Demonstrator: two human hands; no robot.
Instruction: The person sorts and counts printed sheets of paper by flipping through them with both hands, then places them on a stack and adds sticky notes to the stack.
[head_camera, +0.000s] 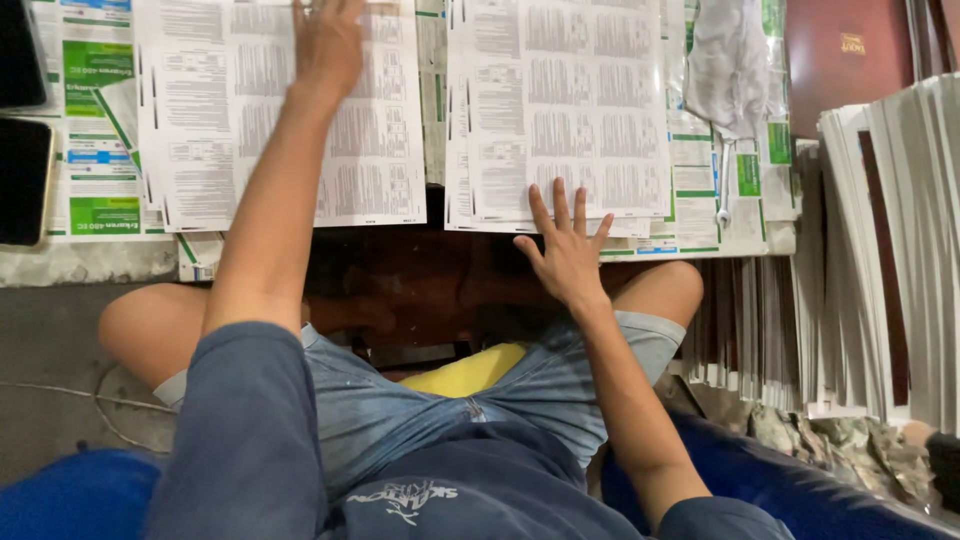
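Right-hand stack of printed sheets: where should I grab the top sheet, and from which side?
Probably the near edge of the right stack, from the person's side. That edge overhangs the low table, and the right hand already rests there, fingers spread.

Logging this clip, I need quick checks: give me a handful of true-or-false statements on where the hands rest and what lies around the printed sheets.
1. The left hand lies flat on the left stack of printed sheets. True.
2. The right hand holds a pen. False: it is bare, fingers spread, pressed on the near edge of the right stack of printed sheets.
3. A dark phone lies at the far left of the work surface. True.
4. The two stacks overlap each other. False: a gap separates them, showing green-and-white labels beneath.
5. Upright bundles of sheets stand to the person's right. True.
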